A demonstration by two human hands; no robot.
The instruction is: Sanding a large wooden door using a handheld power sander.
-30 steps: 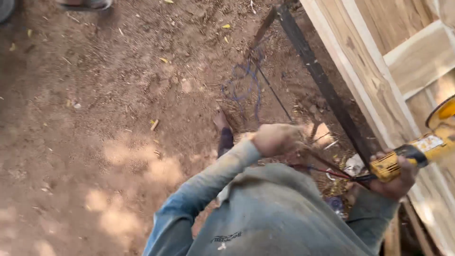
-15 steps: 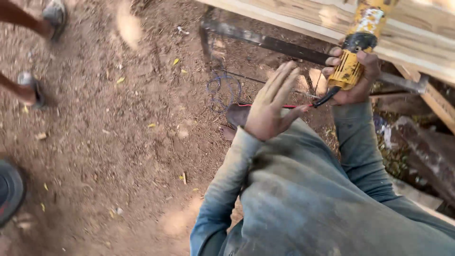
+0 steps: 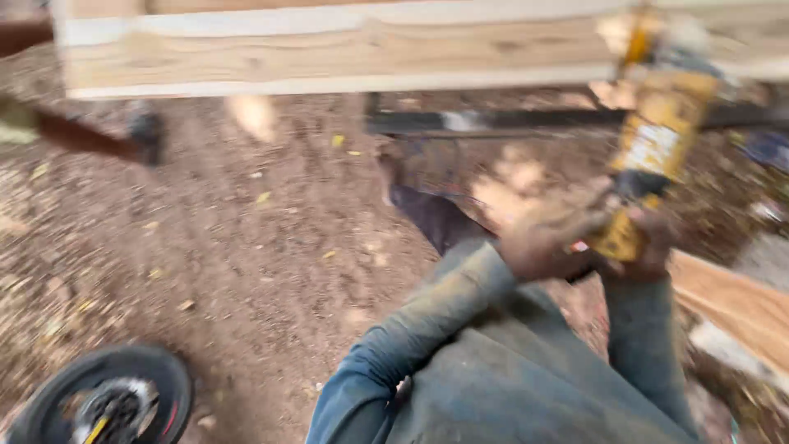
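Both hands meet on the yellow power tool (image 3: 653, 148), the right hand (image 3: 645, 247) clamped round its lower grip and the left hand (image 3: 546, 238) touching it just beside, the tool rising from them toward the pale wooden beam (image 3: 329, 49) above, all blurred.

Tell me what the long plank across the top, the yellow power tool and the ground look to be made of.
Plank: bare, unpainted wood, pale with visible grain streaks.
Yellow power tool: probably a hard plastic casing, yellow with black parts; motion blur hides its finish.
Ground: loose reddish-brown dirt, strewn with small leaves and chips.
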